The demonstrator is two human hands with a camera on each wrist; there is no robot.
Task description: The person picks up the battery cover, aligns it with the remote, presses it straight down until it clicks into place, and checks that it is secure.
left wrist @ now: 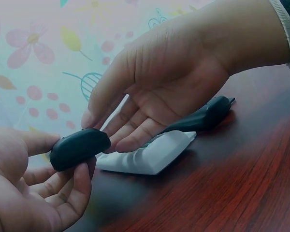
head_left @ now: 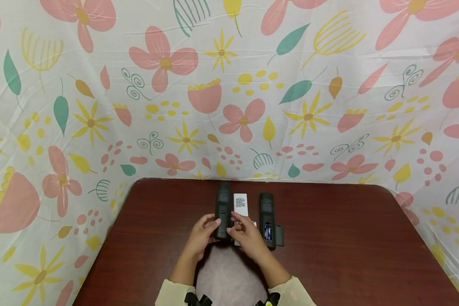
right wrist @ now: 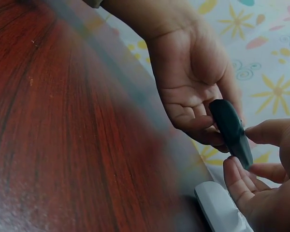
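Observation:
A dark remote control [head_left: 223,212] is held back side up, its far end pointing toward the wall. My left hand [head_left: 201,236] grips its left edge, thumb on top and fingers beneath, as the left wrist view shows. My right hand [head_left: 248,239] pinches the opposite edge near the lower end, with the thumb and fingertips on it. Just right of it, a white remote control [head_left: 240,205] with a printed label lies on the table, partly hidden by my right hand. Farther right lies a second dark remote control [head_left: 267,204], its battery compartment uncovered with blue batteries [head_left: 267,232] inside.
A loose dark battery cover [head_left: 279,236] lies against the second dark remote's right side. The reddish-brown table [head_left: 348,238] extends to both sides. Flower-patterned cloth [head_left: 245,85] hangs behind it and along both sides.

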